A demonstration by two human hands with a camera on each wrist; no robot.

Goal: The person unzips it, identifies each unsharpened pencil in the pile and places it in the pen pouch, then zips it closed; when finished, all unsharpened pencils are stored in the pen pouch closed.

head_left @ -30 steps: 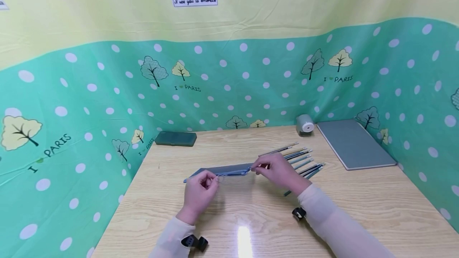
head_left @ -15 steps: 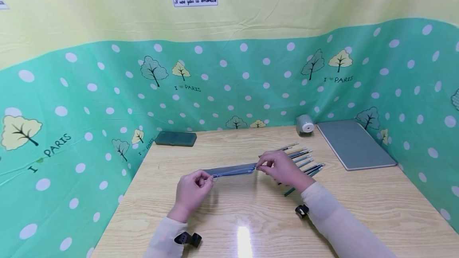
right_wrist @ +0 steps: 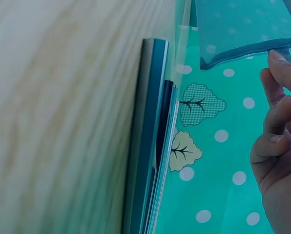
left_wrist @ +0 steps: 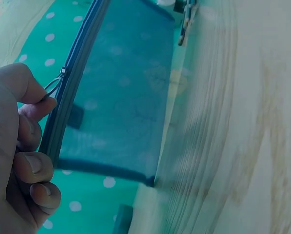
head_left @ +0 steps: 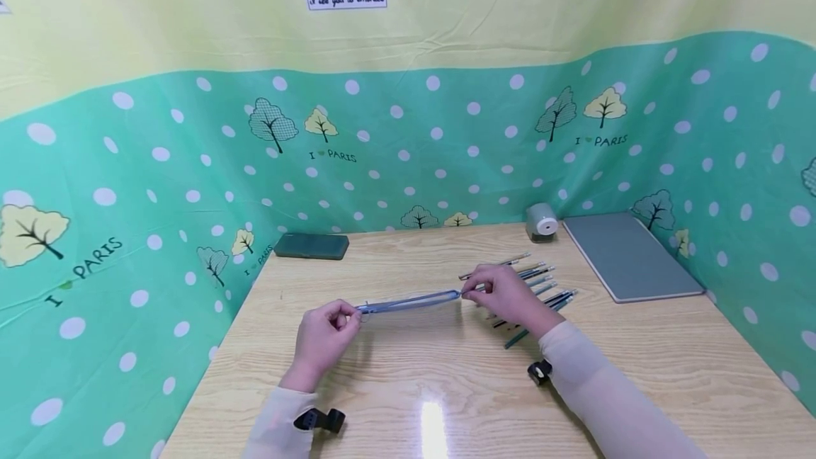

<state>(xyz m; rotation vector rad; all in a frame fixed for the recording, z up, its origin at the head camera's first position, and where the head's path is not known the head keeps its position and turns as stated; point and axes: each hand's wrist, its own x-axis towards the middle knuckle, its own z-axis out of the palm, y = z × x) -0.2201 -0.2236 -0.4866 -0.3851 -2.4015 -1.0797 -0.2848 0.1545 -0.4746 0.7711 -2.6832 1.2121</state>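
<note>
The grip: left hand pinches the zip pull of the blue mesh pouch, right hand its end tab, above the table; backdrop reads "LOVE", "I see you to embrace", "PARIS".

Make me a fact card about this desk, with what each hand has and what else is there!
left hand: pinching the zipper pull
right hand: pinching a small tab at the other end
pouch: blue, see-through, held above the table
by the right hand: loose pencils
back left: dark green case
back right: grey flat board, with maybe a pencil sharpener beside it
</note>
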